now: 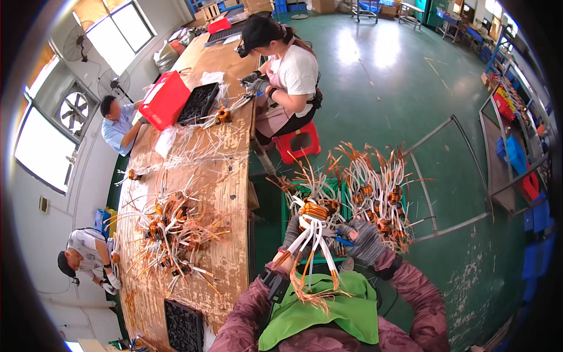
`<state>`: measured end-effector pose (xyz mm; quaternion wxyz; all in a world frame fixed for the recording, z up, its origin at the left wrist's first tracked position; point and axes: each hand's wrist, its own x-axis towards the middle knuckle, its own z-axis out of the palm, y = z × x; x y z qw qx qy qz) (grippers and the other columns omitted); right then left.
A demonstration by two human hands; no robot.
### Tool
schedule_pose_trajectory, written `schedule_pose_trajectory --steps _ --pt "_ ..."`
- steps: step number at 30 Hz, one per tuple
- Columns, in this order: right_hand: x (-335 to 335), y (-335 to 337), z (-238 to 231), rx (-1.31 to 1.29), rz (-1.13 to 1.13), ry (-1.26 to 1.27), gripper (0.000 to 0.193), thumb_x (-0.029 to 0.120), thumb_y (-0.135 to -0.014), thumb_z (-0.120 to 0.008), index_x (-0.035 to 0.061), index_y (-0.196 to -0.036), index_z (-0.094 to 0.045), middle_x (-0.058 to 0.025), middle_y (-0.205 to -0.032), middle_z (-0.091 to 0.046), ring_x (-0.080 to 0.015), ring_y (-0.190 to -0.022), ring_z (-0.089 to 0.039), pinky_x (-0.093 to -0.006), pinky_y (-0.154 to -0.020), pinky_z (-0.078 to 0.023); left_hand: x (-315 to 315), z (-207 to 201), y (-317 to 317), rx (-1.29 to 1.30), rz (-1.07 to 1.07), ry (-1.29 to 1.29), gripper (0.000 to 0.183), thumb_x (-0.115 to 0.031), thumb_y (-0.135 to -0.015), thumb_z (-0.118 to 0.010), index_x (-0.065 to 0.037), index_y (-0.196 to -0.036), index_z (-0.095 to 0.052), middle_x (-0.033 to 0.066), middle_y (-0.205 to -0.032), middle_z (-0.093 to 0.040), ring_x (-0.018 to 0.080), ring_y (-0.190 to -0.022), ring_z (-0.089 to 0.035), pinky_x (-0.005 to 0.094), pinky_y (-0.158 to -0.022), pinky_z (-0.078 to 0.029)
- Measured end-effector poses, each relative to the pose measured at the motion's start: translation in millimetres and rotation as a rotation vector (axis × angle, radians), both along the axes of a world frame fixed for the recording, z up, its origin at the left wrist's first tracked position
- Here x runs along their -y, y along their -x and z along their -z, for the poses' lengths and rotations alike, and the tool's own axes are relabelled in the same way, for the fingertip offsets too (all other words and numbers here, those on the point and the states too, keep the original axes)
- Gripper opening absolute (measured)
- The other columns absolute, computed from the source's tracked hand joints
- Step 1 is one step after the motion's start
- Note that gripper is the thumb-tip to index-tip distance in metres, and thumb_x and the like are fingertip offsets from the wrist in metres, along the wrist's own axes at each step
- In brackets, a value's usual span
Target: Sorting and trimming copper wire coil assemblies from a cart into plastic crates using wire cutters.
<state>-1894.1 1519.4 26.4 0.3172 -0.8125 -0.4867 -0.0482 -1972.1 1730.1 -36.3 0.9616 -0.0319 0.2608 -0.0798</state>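
In front of my lap is a copper-wound coil (313, 212) with several white-sleeved leads, their frayed copper ends hanging down over a green apron (328, 305). My left hand (290, 236), in a grey glove, is closed round the coil's left side; its fingers are partly hidden behind the leads. Wrapped round a blue-handled hand tool (343, 239), which looks like pliers or cutters, is my gloved right hand (366, 242). The tool's jaws reach in beside the leads and cannot be made out clearly. Just beyond my hands, more coils (378, 202) with upright white leads fill green crates (285, 205).
At my left runs a worn wooden table (229, 193) with a pile of coils (170, 229) and a black tray (183, 325). A co-worker (293, 73) sits ahead on a red stool (298, 142); two others stand across the table. A metal frame (469, 146) stands at right.
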Motion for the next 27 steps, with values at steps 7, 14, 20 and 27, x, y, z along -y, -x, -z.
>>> schedule_pose_trajectory --steps 7,14,20,27 --pt "26 -19 -16 0.033 0.134 0.064 0.049 0.020 -0.066 -0.070 0.0137 -0.113 -0.061 -0.0114 -0.086 -0.060 -0.0270 -0.065 -0.056 -0.0388 -0.055 -0.046 -7 -26 -7 0.024 0.029 -0.153 0.038 -0.032 -0.084 -0.058 -0.005 -0.111 -0.054 0.0119 -0.096 -0.064 0.0260 -0.079 -0.064 0.0385 -0.073 -0.056" --pt "13 -28 -45 0.367 0.065 0.151 0.040 0.018 -0.072 -0.059 0.0169 -0.112 -0.064 -0.0027 -0.090 -0.058 -0.0225 -0.089 -0.053 -0.0399 -0.078 -0.041 -9 -25 -13 -0.065 0.130 -0.179 0.037 -0.031 -0.084 -0.060 -0.006 -0.110 -0.054 0.0136 -0.096 -0.064 0.0300 -0.079 -0.064 0.0446 -0.075 -0.056" --pt "14 -31 -43 0.417 0.048 0.212 0.038 0.020 -0.075 -0.056 0.0168 -0.112 -0.064 -0.0029 -0.089 -0.057 -0.0230 -0.088 -0.053 -0.0409 -0.081 -0.040 -3 -16 -15 -0.054 0.105 -0.263 0.034 -0.029 -0.085 -0.058 -0.006 -0.111 -0.054 0.0140 -0.096 -0.064 0.0303 -0.080 -0.065 0.0447 -0.073 -0.057" --pt "20 -38 -37 0.475 -0.011 0.292 0.048 0.023 -0.076 -0.059 0.0178 -0.124 -0.056 -0.0047 -0.103 -0.058 -0.0228 -0.091 -0.054 -0.0449 -0.084 -0.038 6 -30 -16 -0.138 0.073 -0.368 0.034 -0.030 -0.085 -0.059 -0.007 -0.109 -0.054 0.0142 -0.095 -0.065 0.0302 -0.080 -0.065 0.0452 -0.071 -0.057"
